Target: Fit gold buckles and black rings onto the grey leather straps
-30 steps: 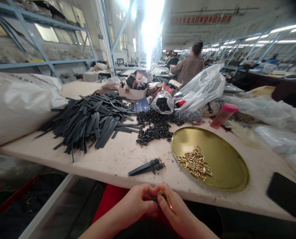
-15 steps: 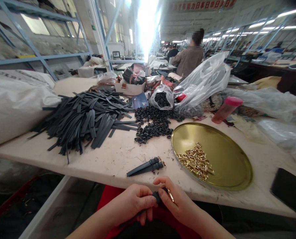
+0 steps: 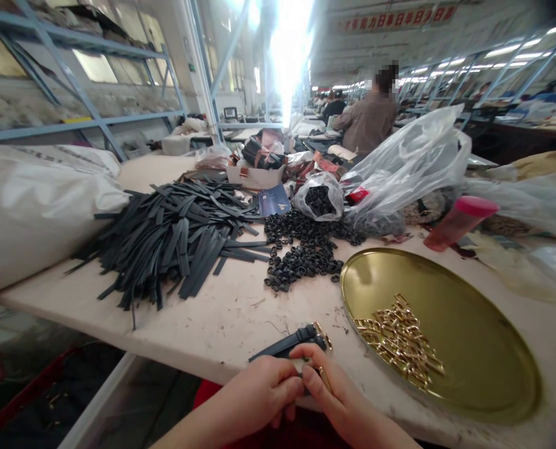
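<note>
My left hand (image 3: 271, 390) is closed at the table's front edge, its thumb and fingers pinching a dark strap that is mostly hidden. Against it, my right hand (image 3: 329, 386) is closed round a gold buckle (image 3: 325, 378), with the fingertips of both hands meeting. Just beyond the hands lie finished-looking dark straps with gold buckles (image 3: 297, 338). To the right, a round gold tray (image 3: 484, 337) holds a heap of gold buckles (image 3: 402, 340). Small black loops (image 3: 301, 262) are piled past the straps.
A large pile of dark strips (image 3: 175, 231) covers the table's left part, beside a white sack (image 3: 39, 212). Farther back are a clear bag of loops (image 3: 320, 199), a box (image 3: 254, 177), plastic bags and a pink-lidded container (image 3: 462, 222). A person (image 3: 369, 121) sits beyond.
The view has shifted, so the table items appear lower and the tray nearer and larger. The dark strap between my hands is now more hidden by my fingers.
</note>
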`<state>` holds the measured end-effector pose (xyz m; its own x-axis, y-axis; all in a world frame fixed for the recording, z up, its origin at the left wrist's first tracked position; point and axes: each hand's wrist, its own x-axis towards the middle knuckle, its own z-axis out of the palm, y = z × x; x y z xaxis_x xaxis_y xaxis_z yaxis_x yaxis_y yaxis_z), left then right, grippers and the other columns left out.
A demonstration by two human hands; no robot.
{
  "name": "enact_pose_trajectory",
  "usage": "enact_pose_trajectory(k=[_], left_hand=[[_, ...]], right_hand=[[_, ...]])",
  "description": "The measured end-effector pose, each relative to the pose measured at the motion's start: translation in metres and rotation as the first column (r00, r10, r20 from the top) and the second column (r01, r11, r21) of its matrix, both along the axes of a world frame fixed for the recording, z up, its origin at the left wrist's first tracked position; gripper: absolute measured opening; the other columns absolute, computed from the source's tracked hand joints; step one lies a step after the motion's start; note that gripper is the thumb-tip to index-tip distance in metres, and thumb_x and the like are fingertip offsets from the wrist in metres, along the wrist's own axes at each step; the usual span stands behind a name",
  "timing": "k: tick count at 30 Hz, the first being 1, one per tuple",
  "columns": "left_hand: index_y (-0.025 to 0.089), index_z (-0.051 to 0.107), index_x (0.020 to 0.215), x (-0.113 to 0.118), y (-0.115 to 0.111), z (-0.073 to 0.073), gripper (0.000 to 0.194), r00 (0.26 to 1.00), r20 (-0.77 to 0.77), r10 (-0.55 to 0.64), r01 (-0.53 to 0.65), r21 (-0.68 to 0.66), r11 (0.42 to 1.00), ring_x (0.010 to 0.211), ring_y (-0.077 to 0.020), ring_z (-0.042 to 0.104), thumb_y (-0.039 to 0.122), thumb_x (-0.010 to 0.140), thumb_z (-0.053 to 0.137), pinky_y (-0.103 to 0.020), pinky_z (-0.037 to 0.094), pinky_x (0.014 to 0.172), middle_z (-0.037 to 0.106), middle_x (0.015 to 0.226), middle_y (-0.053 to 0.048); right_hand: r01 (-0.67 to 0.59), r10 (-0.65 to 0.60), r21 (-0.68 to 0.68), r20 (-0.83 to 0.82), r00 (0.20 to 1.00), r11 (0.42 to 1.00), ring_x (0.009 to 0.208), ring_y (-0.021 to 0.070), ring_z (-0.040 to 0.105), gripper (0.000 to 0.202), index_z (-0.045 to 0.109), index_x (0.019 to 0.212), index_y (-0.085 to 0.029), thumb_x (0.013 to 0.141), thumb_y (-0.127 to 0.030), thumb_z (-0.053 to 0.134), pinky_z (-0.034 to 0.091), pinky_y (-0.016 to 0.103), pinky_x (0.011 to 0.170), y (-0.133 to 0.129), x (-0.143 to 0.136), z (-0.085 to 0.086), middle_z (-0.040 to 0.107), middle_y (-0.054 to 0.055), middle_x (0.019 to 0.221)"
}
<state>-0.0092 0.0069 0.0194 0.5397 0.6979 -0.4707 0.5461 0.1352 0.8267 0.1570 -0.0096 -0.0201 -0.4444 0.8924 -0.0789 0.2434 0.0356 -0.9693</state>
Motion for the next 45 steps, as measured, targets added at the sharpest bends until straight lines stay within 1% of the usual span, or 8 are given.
enact_pose_trajectory(k=[6, 16, 19, 28, 35, 39, 42, 45], left_hand=[[0.016, 0.063, 0.074, -0.005, 0.049, -0.027, 0.04, 0.92, -0.367, 0.135, 0.104, 0.563, 0.82, 0.069, -0.0173, 0.058, 0.033, 0.088, 0.029, -0.024, 0.039, 0.06, 0.065, 0.073, -0.006], [0.012, 0.051, 0.11, -0.075, 0.176, -0.042, 0.031, 0.717, -0.542, 0.439, 0.131, 0.722, 0.679, 0.096, -0.0196, 0.053, 0.008, 0.086, 0.03, -0.033, 0.04, 0.082, 0.054, 0.111, -0.014], [0.01, 0.055, 0.099, -0.081, 0.198, -0.046, 0.025, 0.677, -0.603, 0.421, 0.219, 0.712, 0.667, 0.093, -0.0217, 0.054, 0.005, 0.084, 0.035, -0.036, 0.043, 0.078, 0.057, 0.102, -0.013], [0.017, 0.053, 0.102, -0.085, 0.092, -0.052, 0.023, 0.686, -0.722, 0.089, 0.568, 0.608, 0.555, 0.098, -0.0188, 0.053, 0.007, 0.082, 0.044, -0.03, 0.042, 0.085, 0.057, 0.107, -0.008], [0.013, 0.055, 0.074, -0.077, 0.103, -0.044, 0.009, 0.712, -0.68, 0.178, 0.503, 0.67, 0.547, 0.076, -0.021, 0.057, 0.006, 0.075, 0.05, -0.034, 0.046, 0.068, 0.059, 0.077, -0.009], [0.016, 0.052, 0.074, -0.062, 0.084, -0.014, 0.012, 0.797, -0.471, 0.378, 0.272, 0.839, 0.472, 0.074, -0.0176, 0.057, 0.008, 0.078, 0.045, -0.031, 0.047, 0.07, 0.058, 0.076, -0.006], [0.016, 0.048, 0.09, -0.046, 0.044, 0.007, 0.014, 0.83, -0.229, 0.508, 0.02, 0.924, 0.382, 0.078, -0.0152, 0.058, 0.019, 0.087, 0.034, -0.029, 0.047, 0.074, 0.057, 0.085, -0.006], [0.018, 0.047, 0.087, -0.026, 0.001, 0.016, 0.014, 0.746, 0.346, 0.568, -0.616, 0.682, 0.394, 0.07, -0.013, 0.06, 0.031, 0.084, 0.044, -0.025, 0.05, 0.065, 0.058, 0.084, -0.002]], right_hand=[[0.187, -0.272, 0.369, 0.196, 0.942, 0.91, 0.073, 0.02, 0.053, 0.018, 0.06, 0.079, -0.02, 0.083, -0.027, 0.044, 0.039, 0.032, 0.067, 0.073, -0.017, -0.01, 0.059, 0.004, 0.074], [0.03, -0.146, 0.464, 0.215, 0.966, 0.885, 0.093, 0.0269, 0.059, 0.023, 0.066, 0.098, -0.028, 0.077, -0.027, 0.056, 0.046, 0.041, 0.082, 0.08, 0.009, -0.069, 0.067, 0.008, 0.1], [0.042, -0.143, 0.461, 0.187, 0.972, 0.886, 0.09, 0.0266, 0.06, 0.023, 0.065, 0.098, -0.029, 0.077, -0.026, 0.057, 0.047, 0.041, 0.081, 0.084, 0.012, -0.074, 0.068, 0.007, 0.097], [0.168, -0.233, 0.387, 0.128, 0.964, 0.907, 0.095, 0.0274, 0.057, 0.021, 0.064, 0.096, -0.025, 0.078, -0.03, 0.056, 0.042, 0.044, 0.086, 0.074, 0.006, -0.057, 0.066, 0.008, 0.098], [0.213, -0.324, 0.495, 0.149, 0.934, 0.842, 0.098, 0.0259, 0.056, 0.025, 0.062, 0.099, -0.02, 0.079, -0.031, 0.05, 0.044, 0.042, 0.087, 0.067, 0.006, -0.055, 0.064, 0.01, 0.102], [0.39, -0.458, 0.546, -0.013, 0.889, 0.742, 0.104, 0.0257, 0.052, 0.03, 0.057, 0.106, -0.021, 0.079, -0.032, 0.05, 0.039, 0.043, 0.092, 0.052, 0.013, -0.041, 0.058, 0.01, 0.112], [0.498, -0.472, 0.297, -0.161, 0.867, 0.815, 0.089, 0.0224, 0.057, 0.038, 0.049, 0.113, -0.021, 0.08, -0.04, 0.049, 0.044, 0.04, 0.082, 0.034, 0.007, -0.025, 0.06, 0.009, 0.101], [0.392, -0.387, -0.069, -0.378, 0.841, 0.917, 0.058, 0.0149, 0.055, 0.04, 0.049, 0.103, -0.018, 0.08, -0.05, 0.045, 0.045, 0.028, 0.056, 0.02, -0.005, -0.01, 0.059, 0.002, 0.07]])
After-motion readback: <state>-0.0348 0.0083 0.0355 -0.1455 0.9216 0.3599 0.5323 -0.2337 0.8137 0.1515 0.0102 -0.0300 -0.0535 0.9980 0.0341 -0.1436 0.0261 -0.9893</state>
